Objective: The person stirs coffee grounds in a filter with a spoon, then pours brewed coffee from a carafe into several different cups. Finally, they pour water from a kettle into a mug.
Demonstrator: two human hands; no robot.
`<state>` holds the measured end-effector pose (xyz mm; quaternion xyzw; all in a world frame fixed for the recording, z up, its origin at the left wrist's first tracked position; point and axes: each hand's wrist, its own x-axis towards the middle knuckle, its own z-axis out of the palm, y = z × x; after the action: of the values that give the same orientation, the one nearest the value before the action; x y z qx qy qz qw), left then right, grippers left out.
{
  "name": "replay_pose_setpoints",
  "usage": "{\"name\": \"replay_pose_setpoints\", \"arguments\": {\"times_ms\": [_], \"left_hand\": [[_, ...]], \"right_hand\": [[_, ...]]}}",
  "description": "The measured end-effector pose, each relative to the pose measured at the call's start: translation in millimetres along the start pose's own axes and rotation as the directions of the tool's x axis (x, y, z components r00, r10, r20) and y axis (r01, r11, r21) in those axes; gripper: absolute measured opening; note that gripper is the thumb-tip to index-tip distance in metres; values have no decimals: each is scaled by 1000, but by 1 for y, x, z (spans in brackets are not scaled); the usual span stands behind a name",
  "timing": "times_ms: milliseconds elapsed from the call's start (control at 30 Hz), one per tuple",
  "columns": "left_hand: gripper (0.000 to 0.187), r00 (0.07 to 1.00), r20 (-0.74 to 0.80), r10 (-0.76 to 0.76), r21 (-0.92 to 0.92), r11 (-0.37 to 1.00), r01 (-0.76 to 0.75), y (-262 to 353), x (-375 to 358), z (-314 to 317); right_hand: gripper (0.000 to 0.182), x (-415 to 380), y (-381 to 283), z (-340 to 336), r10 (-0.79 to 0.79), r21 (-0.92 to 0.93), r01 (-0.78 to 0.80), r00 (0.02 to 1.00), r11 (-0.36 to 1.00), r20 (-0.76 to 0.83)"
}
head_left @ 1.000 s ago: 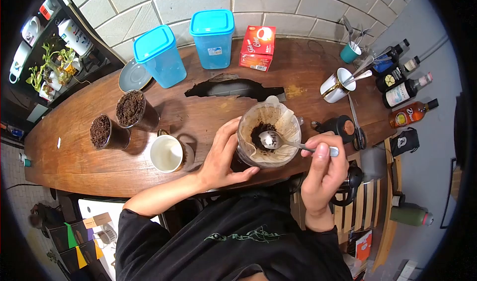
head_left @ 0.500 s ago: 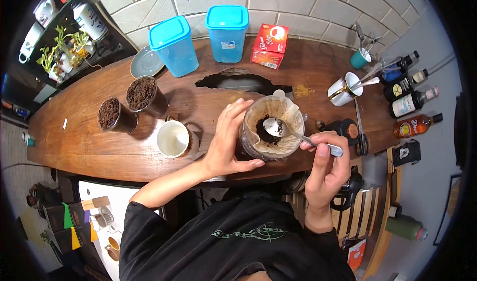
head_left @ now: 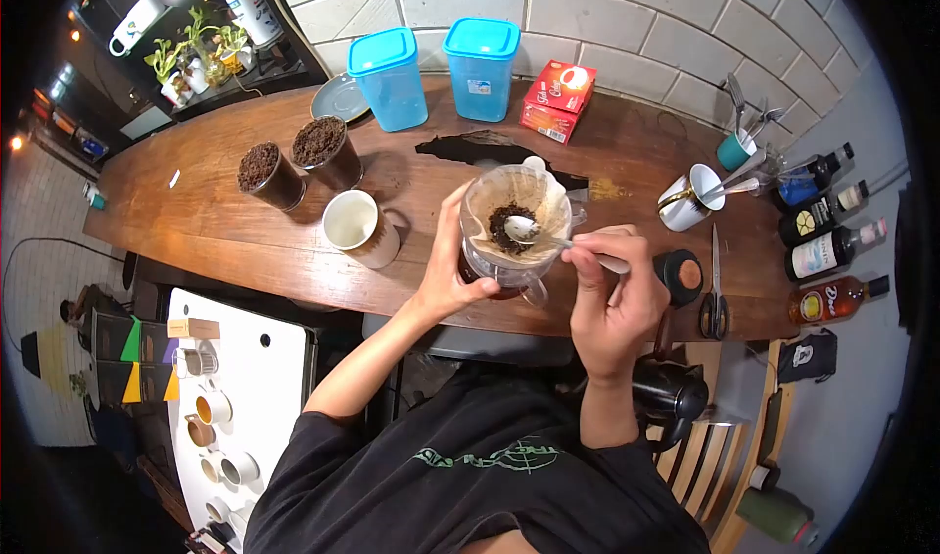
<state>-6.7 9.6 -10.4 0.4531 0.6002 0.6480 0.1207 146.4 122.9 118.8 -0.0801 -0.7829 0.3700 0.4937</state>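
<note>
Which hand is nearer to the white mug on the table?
Left. The left hand grips the coffee dripper just right of the white mug; the right hand holds a spoon farther away.

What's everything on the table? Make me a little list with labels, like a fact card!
left hand: left hand steadies the dripper by its side
right hand: right hand grips a spoon, bowl inside the dripper
in the dripper: paper filter with dark coffee grounds
beside it: empty white mug, two jars of grounds
by the wall: two blue-lidded tubs, red box, grey saucer
right end: bottles, scissors, cup of spoons
</note>
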Motion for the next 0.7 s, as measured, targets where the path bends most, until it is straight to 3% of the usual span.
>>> {"name": "replay_pose_setpoints", "arguments": {"times_ms": [67, 200, 367, 533, 633, 700], "left_hand": [[116, 998, -63, 3, -40, 999, -6, -2, 1, 0], [117, 991, -131, 11, 52, 999, -4, -1, -3, 1], [121, 996, -50, -74, -45, 996, 71, -3, -5, 0], [120, 995, -98, 3, 64, 998, 3, -1, -6, 2], [118, 998, -49, -42, 109, 993, 47, -5, -11, -4], [117, 996, -35, -81, 84, 993, 84, -8, -13, -6]], "right_hand": [[13, -2, 2, -1, -14, 9, 13, 1000, 1000, 7], [13, -12, 12, -6, 25, 96, -24, 1000, 995, 1], [14, -7, 8, -13, 2, 100, -6, 999, 995, 38], [16, -6, 8, -15, -64, 89, 59, 997, 994, 54], [17, -5, 9, -10, -40, 84, 35, 998, 996, 56], [17, 0, 10, -9, -164, 33, 161, 982, 986, 90]]}}
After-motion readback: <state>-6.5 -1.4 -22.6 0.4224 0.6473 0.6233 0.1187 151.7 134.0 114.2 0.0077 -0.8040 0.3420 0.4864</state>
